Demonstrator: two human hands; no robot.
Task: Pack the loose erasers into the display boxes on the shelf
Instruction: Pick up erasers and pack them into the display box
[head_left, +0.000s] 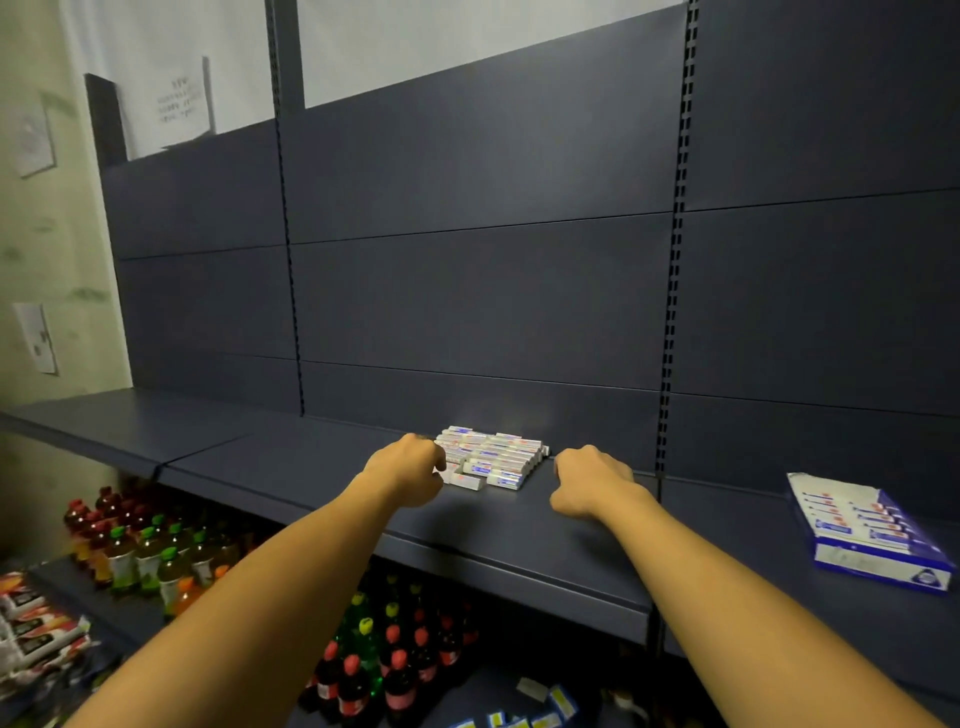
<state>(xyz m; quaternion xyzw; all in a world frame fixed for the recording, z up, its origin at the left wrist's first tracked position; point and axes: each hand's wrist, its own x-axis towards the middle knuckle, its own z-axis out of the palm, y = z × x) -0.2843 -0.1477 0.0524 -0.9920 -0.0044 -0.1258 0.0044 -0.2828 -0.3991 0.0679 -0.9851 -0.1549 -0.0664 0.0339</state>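
A heap of loose white erasers (493, 457) with blue and red print lies on the dark blue shelf (291, 467), near the back panel. My left hand (410, 475) is at the heap's left edge, fingers curled down among the erasers; whether it holds one is hidden. My right hand (589, 488) rests on the shelf just right of the heap, fingers curled under, with nothing visible in it. A blue and white display box (867, 530) with rows of erasers in it stands far right on the shelf.
Below the shelf stand rows of drink bottles (150, 561) with green, red and orange caps, and more bottles (384, 670) lower down. Snack packets (36, 623) lie at bottom left. Slotted uprights (670, 338) divide the back panel.
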